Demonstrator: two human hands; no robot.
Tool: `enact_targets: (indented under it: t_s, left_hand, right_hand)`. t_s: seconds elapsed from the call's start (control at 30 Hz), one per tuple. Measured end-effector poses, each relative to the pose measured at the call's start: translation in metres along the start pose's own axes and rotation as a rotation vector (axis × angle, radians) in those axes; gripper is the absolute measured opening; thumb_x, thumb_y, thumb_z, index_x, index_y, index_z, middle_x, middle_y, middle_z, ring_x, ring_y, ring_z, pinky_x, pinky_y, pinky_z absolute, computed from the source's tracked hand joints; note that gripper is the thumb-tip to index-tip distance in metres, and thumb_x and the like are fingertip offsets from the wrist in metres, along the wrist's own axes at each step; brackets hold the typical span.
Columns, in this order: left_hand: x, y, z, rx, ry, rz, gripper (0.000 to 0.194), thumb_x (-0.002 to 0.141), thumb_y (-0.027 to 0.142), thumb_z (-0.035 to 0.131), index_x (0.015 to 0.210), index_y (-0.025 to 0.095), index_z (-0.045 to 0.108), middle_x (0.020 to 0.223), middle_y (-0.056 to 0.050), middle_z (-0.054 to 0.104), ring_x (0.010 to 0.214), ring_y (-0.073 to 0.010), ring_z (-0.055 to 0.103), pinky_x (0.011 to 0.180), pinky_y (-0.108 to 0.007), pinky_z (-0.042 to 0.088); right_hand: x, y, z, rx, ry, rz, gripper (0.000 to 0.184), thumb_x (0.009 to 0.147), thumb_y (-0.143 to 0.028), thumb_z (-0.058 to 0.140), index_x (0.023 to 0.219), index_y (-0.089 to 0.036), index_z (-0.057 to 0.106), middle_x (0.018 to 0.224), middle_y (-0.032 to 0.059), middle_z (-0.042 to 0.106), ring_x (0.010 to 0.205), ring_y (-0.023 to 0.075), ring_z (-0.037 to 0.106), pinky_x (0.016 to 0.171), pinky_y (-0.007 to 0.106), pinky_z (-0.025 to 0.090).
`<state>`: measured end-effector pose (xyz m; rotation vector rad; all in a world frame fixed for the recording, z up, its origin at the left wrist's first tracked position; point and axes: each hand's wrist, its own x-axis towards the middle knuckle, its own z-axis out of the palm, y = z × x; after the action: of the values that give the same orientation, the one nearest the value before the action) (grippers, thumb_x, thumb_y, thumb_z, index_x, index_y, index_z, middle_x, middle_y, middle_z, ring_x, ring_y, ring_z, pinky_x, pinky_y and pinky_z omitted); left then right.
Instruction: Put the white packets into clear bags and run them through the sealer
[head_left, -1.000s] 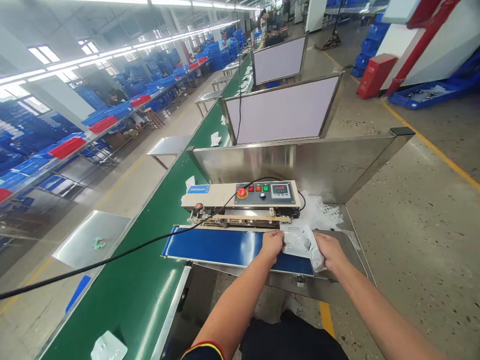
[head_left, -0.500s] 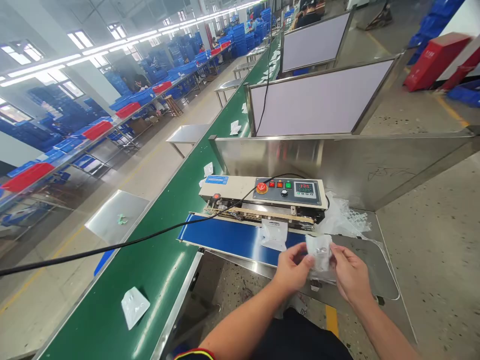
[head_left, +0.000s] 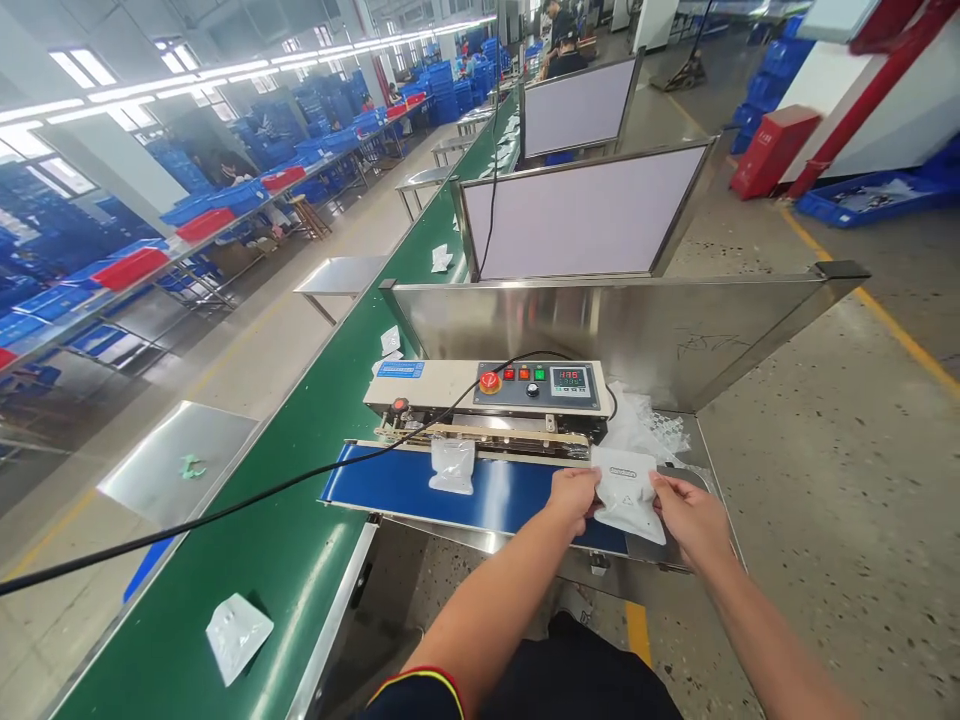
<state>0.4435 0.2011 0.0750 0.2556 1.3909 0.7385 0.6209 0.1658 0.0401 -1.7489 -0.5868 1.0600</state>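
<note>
A small white plastic bag (head_left: 628, 497) with printing near its top edge is stretched between my two hands at the right end of a band sealing machine (head_left: 427, 385). My left hand (head_left: 574, 498) pinches the bag's left edge, and my right hand (head_left: 688, 512) pinches its right edge. The bag's top lies close to the sealer's entry; whether it touches cannot be told. Another white bag (head_left: 452, 467) sits on the blue conveyor belt (head_left: 510, 500), its top edge at the machine's sealing strip.
A green conveyor (head_left: 300, 440) runs past on the left, with a white pouch (head_left: 238, 638) lying on it. Clear plastic bags (head_left: 637, 425) are heaped behind my right hand. A metal partition (head_left: 540, 318) stands behind the sealer. A black cable (head_left: 247, 505) hangs across the view.
Both hands have brought the held bag up to the sealer's right end and pulled it flat, its printing now showing. The other bag has travelled left along the blue belt.
</note>
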Motion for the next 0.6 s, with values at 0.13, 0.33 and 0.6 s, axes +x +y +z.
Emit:
enact_targets:
  t_s: [0.13,0.33,0.6]
  left_hand:
    - [0.008,0.011,0.005,-0.014,0.049,-0.001,0.032,0.076,0.032,0.101,0.088,0.016,0.075,0.082,-0.008,0.078,0.066,-0.0191,0.07,0.059,-0.029,0.052]
    - [0.015,0.017,-0.025,-0.035,0.092,0.064,0.029,0.079,0.033,0.098,0.086,0.015,0.076,0.075,-0.004,0.073,0.06,-0.0146,0.061,0.06,-0.028,0.049]
    - [0.007,0.001,-0.092,-0.266,-0.034,0.357,0.047,0.07,0.051,0.102,0.086,0.012,0.081,0.079,-0.009,0.078,0.071,-0.017,0.068,0.076,-0.031,0.056]
  right_hand:
    - [0.009,-0.007,0.01,-0.003,0.003,0.045,0.049,0.063,-0.062,0.09,0.082,-0.018,0.081,0.069,0.0077,0.073,0.06,0.025,0.067,0.052,0.032,0.058]
    - [0.002,-0.013,0.042,0.024,-0.078,0.113,0.041,0.066,-0.056,0.092,0.081,-0.019,0.08,0.073,0.01,0.076,0.069,0.0316,0.075,0.061,0.038,0.065]
    - [-0.046,-0.031,0.053,0.036,-0.202,0.23,0.045,0.061,-0.047,0.096,0.093,-0.023,0.076,0.099,0.0173,0.081,0.112,0.0437,0.08,0.1,0.046,0.071]
